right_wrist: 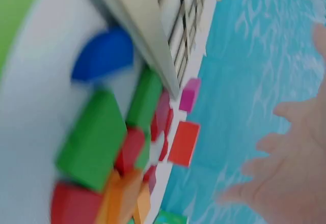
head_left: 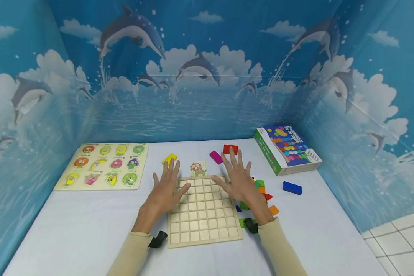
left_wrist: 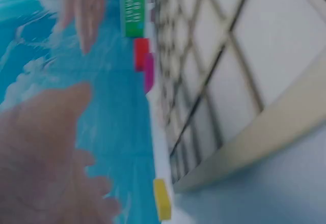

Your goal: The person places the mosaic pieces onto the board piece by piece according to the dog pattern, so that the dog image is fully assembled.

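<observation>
Both hands hover over a wooden grid board with raised edges, fingers spread and holding nothing. My left hand is above the board's left edge, its fingers pointing toward a yellow block. Over the upper right corner is my right hand, overlapping part of a pile of coloured blocks in the head view. That pile includes a green block, a blue rounded piece and an orange block. Beyond the board lies a small picture card printed with a red and green pattern.
Farther back lie a magenta block and a red block. A fruit puzzle board is at the left. At the right stand a colourful game box and a blue block. A dolphin-print curtain surrounds the table.
</observation>
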### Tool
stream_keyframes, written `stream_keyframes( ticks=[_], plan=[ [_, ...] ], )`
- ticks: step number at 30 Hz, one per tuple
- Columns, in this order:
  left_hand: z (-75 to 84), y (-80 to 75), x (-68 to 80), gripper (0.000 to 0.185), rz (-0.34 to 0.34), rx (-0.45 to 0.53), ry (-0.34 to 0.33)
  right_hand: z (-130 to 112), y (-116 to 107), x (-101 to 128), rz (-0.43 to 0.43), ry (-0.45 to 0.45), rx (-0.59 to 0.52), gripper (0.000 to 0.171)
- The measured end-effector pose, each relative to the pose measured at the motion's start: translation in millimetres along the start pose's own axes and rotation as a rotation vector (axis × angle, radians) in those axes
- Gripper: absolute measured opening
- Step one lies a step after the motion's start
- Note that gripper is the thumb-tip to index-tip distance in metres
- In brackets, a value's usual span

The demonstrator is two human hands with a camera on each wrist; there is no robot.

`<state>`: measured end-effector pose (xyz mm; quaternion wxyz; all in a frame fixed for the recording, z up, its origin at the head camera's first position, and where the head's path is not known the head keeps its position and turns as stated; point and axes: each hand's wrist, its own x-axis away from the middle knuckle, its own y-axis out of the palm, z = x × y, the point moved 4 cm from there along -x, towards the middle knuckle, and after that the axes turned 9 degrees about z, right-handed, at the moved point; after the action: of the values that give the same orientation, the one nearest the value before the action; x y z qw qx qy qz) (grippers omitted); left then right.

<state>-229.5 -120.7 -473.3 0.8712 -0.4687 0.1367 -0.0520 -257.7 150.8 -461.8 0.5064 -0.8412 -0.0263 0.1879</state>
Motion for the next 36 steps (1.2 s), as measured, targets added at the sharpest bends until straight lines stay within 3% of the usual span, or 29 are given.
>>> stream_keyframes(
  ticks=[4,7,11,17,30,36],
  plan=[
    [-15.1,-8.7,19.3,0.101,-0.160,0.133,-0.057,18,-17,-2,0.008,0.044,-0.131,0.084],
    [-25.8,-13.0,34.3,0.108,-0.216,0.179,-0.075,44,-27,-4,-0.006,0.082,-0.165,0.067],
    [-36.1,-13.1,46.1,0.116,-0.230,0.221,-0.072,80,-31,-9,-0.026,0.135,-0.158,0.049],
    [-42.2,-8.6,53.6,0.124,-0.245,0.226,-0.041,108,-26,-13,-0.079,0.188,-0.156,0.043],
    [-46.9,-5.8,54.1,0.119,-0.247,0.233,-0.036,118,-14,-19,-0.112,0.330,-0.176,0.016],
    [-48.6,-5.4,52.3,0.120,-0.235,0.250,-0.044,111,-13,-26,-0.153,0.343,-0.188,0.018]
  ],
)
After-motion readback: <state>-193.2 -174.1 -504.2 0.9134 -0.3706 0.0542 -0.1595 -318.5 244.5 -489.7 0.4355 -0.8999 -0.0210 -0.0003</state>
